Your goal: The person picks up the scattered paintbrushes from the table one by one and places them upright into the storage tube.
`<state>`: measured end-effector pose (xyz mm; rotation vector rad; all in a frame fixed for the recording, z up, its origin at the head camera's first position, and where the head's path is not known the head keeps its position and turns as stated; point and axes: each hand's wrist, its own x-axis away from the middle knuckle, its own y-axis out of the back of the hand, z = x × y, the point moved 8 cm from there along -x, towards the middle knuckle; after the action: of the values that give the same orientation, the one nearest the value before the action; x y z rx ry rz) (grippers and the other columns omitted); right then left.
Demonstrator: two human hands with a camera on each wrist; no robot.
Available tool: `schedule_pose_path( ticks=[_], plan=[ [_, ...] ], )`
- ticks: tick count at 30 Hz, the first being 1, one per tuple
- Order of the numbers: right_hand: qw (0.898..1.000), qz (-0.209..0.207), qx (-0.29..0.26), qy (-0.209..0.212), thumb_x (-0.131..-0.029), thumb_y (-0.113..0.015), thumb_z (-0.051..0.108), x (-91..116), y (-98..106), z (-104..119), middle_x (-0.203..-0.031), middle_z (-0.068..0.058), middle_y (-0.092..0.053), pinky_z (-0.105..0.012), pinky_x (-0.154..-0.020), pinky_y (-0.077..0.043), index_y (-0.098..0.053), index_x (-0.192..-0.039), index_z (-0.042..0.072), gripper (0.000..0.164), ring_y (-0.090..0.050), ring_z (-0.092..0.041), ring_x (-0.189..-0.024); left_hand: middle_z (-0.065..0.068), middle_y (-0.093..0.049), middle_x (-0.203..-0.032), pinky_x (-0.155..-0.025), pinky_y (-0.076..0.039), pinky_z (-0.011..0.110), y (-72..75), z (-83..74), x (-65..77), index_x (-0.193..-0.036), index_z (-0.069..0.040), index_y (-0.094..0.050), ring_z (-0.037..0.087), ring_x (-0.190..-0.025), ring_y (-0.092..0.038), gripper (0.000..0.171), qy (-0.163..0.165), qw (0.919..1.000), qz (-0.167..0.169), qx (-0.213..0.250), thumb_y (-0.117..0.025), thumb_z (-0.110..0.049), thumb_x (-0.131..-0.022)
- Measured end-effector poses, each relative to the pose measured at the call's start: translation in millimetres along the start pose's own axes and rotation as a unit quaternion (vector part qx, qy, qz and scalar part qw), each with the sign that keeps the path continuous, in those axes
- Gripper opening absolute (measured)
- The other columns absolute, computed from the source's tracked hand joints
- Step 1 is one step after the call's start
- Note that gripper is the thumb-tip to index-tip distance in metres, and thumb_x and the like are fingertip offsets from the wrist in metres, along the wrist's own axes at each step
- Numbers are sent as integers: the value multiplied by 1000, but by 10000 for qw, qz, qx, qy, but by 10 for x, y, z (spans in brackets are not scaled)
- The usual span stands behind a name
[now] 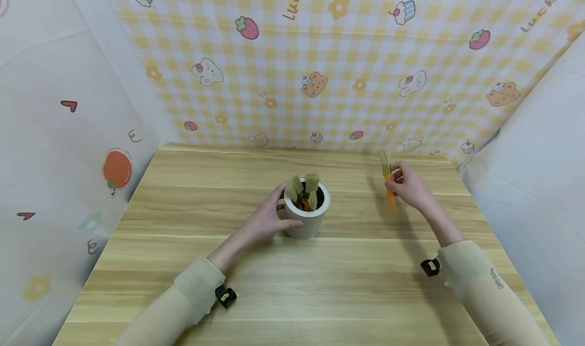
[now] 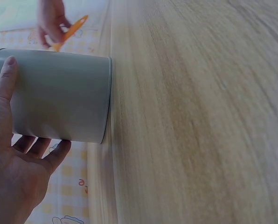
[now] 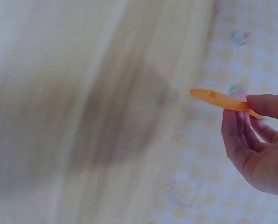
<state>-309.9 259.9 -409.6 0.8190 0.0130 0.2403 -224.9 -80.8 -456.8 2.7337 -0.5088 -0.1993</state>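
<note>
A light grey-green cylindrical pot (image 1: 305,224) with a white rim stands upright on the wooden table, several pale-bristled brushes (image 1: 312,183) poking out of its top. My left hand (image 1: 269,216) grips the pot from its left side; the left wrist view shows the thumb along the near wall of the pot (image 2: 64,95) and the fingers curled behind. Off to the right, my right hand (image 1: 409,186) pinches a brush with an orange handle (image 1: 391,198) between thumb and fingers, bristles up, above the table. In the right wrist view the orange handle (image 3: 218,99) points away from the fingertips.
The wooden table (image 1: 256,305) reaches back to a yellow checked cloth (image 1: 274,82) with cartoon prints. White sheets hang at the left (image 1: 55,148) and right (image 1: 544,148) sides. A small black device (image 1: 225,296) is strapped at each wrist.
</note>
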Motion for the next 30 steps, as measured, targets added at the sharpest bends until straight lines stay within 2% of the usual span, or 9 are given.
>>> schedule_pose_path(
  ticks=[4,7,11,14,21,25,30],
  plan=[
    [9981,-440,-246,341,-103,-60,11,53,49,372,-114,-21,-55,-23,-72,-64,-45,-137,-6,41,-62,-31,-100,8,-40,-160,-117,-49,51,6,-9,2,-163,-29,-23,35,-145,-48,107,0,10000,-7,-37,-91,-28,-79],
    [9932,-779,-631,598,-102,-62,13,108,65,642,-110,-15,-54,-19,-69,-64,-47,-133,-4,39,-60,-20,-95,8,-41,-160,-117,-48,51,6,-9,4,-163,-29,-24,34,-145,-48,107,5,10000,-16,-60,-91,-28,-80],
    [9798,-1108,-1260,1093,-101,-65,11,210,49,1034,-106,-10,-52,-22,-70,-65,-48,-125,-6,35,-60,-9,-88,7,-41,-159,-117,-48,51,3,2,1,-163,-28,-24,33,-146,-47,107,39,10000,-18,-64,-91,-28,-80],
    [9675,-1250,-1634,1472,-99,-66,7,284,15,1289,-103,-10,-55,-24,-70,-66,-47,-117,-8,30,-63,-8,-86,8,-41,-159,-118,-48,51,1,10,-3,-163,-27,-24,33,-146,-47,106,60,10000,-11,-64,-91,-27,-80],
    [9495,-1342,-2129,1872,-98,-67,4,366,-163,1621,-98,-10,-65,-28,-72,-67,-49,-114,-3,25,-67,-8,-84,8,-40,-160,-118,-48,51,7,29,-3,-163,-27,-23,34,-146,-46,107,79,9999,-5,-67,-90,-27,-80],
    [9493,-1274,-2058,2007,-96,-69,2,383,-300,1707,-99,-16,-67,-29,-73,-67,-51,-118,-4,29,-67,-7,-83,8,-40,-161,-118,-47,52,10,25,-1,-163,-27,-23,33,-147,-46,107,43,10000,5,-87,-90,-28,-80],
    [9608,-1149,-1530,2005,-96,-70,6,394,-451,1702,-100,-17,-69,-20,-72,-64,-54,-120,-1,30,-68,-10,-85,7,-40,-161,-119,-46,52,11,1,2,-163,-27,-23,31,-148,-45,106,-24,10000,48,-71,-90,-28,-81]
  ],
)
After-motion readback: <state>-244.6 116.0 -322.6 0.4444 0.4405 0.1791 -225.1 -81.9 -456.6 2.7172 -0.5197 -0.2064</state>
